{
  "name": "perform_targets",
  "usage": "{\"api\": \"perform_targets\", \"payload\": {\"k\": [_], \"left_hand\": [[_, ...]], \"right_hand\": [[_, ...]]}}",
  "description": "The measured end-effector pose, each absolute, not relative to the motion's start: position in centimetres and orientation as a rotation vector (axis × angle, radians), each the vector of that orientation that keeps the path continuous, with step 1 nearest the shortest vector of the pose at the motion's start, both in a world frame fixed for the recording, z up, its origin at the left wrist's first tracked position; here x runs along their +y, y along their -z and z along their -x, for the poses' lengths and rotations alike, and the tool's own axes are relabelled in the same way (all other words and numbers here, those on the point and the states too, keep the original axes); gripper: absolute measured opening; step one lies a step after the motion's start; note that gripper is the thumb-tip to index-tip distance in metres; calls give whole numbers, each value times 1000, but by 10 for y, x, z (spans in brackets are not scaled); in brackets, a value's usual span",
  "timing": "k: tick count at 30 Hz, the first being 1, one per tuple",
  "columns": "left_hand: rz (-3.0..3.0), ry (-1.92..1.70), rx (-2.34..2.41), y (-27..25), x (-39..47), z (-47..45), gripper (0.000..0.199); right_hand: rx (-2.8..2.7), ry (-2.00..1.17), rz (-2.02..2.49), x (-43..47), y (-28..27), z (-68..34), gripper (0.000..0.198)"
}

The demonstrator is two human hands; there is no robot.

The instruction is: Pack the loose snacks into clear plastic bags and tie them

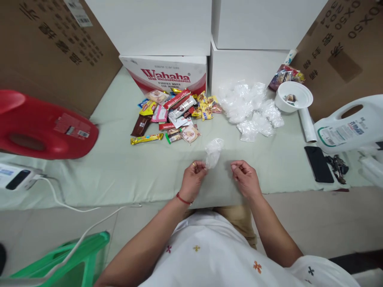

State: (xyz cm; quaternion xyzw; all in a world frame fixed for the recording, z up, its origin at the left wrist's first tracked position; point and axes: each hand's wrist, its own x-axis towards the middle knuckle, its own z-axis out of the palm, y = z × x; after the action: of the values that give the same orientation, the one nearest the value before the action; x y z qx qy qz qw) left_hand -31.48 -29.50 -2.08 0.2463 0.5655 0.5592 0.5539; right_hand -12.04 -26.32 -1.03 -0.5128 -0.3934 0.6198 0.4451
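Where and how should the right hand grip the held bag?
The bag is probably best pinched lightly at its right edge, coming from the right: the left hand holds its lower left, leaving that thin edge free.

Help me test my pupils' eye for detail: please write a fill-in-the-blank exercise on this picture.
1. The left hand, with a ____ bracelet at its wrist, holds a clear plastic bag.
2. The large brand name on the box behind the snacks is ____.
3. In the picture, the pile of plastic lies to the ____ of the snacks.
4. The phone is coloured ____.

Missing words: red; Wahaha; right; black.
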Motion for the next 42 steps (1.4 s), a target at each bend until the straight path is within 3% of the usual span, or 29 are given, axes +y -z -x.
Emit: {"api": "perform_targets", "payload": {"k": [9,13,15,18,22,29,33,39,42], "left_hand": [[-1055,-1162,1459,20,-306,317,11],[-1282,-1052,1342,20,-309,309,15],[-1072,-1098,1414,20,-310,307,11],[-559,-1209,1513,18,-306,308,28],[-516,-1192,1458,11,-291,313,51],[-443,-1252,1342,2,-280,327,51],[-471,-1243,1251,2,-287,327,49],[-639,-1284,1272,4,-293,321,48],[-674,-1272,1244,4,-293,320,46]], "right_hand": [[-1172,-1306,1552,-244,29,134,55],[-1610,-1233,1569,-233,28,154,37],[-1734,-1131,1485,-231,28,160,27],[-1782,-1025,1319,-237,27,160,23],[-1782,-1124,1156,-252,21,147,24],[-1100,-1486,1286,-265,28,111,32],[-1017,-1556,1316,-265,32,97,37],[-1518,-946,1242,-262,3,92,42],[-1924,-896,1113,-265,-5,103,54]]}}
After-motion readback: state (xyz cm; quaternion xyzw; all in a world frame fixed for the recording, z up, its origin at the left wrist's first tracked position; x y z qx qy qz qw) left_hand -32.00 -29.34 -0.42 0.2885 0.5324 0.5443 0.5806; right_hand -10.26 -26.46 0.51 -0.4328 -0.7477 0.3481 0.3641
